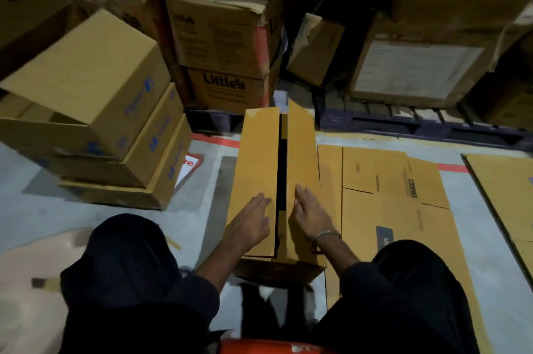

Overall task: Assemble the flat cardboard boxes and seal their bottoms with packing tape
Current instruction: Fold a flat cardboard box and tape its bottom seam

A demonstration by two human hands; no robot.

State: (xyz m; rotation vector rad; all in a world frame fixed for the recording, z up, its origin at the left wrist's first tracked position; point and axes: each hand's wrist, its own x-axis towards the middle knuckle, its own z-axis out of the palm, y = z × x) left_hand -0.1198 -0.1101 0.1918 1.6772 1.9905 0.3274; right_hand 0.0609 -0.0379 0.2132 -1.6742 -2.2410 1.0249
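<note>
Knees frame my view, box standing on floor between them. My left hand flat on left flap, right hand flat on right flap, fingers straight. Dark gap between flaps. Flat cardboard just right.

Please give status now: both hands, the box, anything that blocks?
Left hand and right hand open, flat on the flaps. Box upright, flaps nearly shut, dark gap between them, no tape visible. Nothing blocking; flat cardboard lies beside.
</note>
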